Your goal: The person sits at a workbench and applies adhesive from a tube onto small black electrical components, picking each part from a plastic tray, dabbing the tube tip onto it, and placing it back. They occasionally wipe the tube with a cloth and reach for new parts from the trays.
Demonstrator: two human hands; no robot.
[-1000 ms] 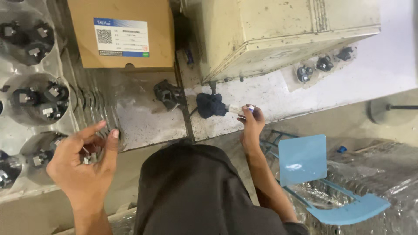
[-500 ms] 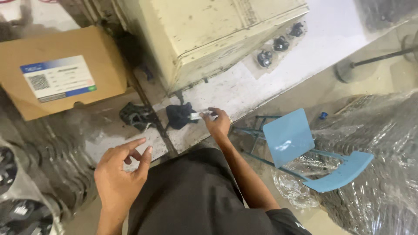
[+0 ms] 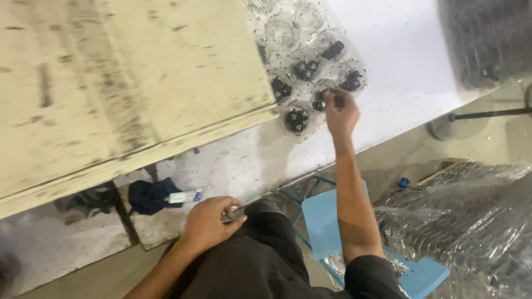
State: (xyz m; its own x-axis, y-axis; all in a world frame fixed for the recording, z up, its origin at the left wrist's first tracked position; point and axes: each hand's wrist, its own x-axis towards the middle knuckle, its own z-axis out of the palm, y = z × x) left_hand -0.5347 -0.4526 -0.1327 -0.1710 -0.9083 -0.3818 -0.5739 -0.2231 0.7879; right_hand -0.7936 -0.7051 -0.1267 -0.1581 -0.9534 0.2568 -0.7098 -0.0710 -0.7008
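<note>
My right hand [image 3: 340, 112] reaches far out over a clear plastic blister tray [image 3: 288, 33] on the white table [image 3: 399, 61]. Its fingertips are pinched on a small black part [image 3: 320, 103] in one of the tray's cups. Other cups hold similar black parts [image 3: 297, 119]. My left hand [image 3: 210, 222] rests at the table's near edge, above my lap. Its fingers are closed around a small metal piece [image 3: 233, 210], most of which is hidden.
A large, scuffed cream machine housing [image 3: 122, 83] covers the table's left. A dark cloth [image 3: 148, 196] and a small white tube [image 3: 185, 196] lie beside my left hand. A light blue chair [image 3: 324, 216], plastic-wrapped stacks [image 3: 476, 221] and a round stand base [image 3: 443, 128] are on the floor to the right.
The view has swung to the right. My right hand went from the near table edge out to the blister tray. My left hand dropped from mid-air to the table edge and closed.
</note>
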